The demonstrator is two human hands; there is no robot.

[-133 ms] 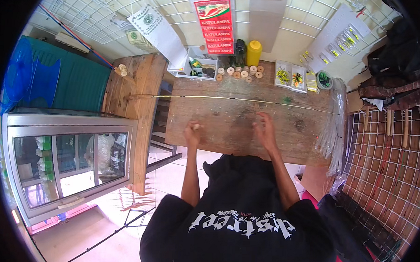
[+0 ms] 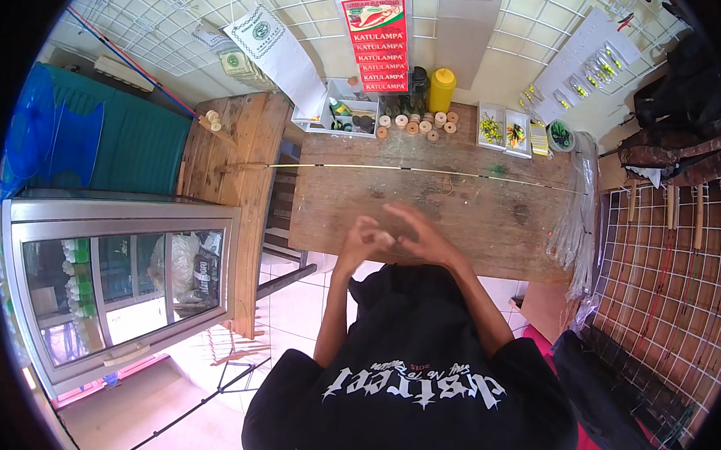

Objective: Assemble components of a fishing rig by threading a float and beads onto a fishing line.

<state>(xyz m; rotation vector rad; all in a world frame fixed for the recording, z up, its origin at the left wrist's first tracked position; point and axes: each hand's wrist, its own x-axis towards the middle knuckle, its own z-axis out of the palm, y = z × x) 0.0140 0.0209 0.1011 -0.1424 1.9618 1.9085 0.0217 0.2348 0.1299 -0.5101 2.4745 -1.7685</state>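
left hand (image 2: 366, 241) is pinching a small pale piece (image 2: 386, 239), seemingly to steady it; right hand (image 2: 426, 240) is hovering at its three o'clock, fingers apart. thin rod (image 2: 401, 169) is lying at twelve, probably leaving working room.

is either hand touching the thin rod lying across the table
No, the thin rod lies beyond the left hand and right hand, with table showing between.

Head cam here, L fisheye of two, peering down from abv & behind L hand (image 2: 360, 245) and R hand (image 2: 434, 243), pretty nr, tilted fwd: bench (image 2: 497, 223) under 'em, wall grid (image 2: 519, 47) beyond.
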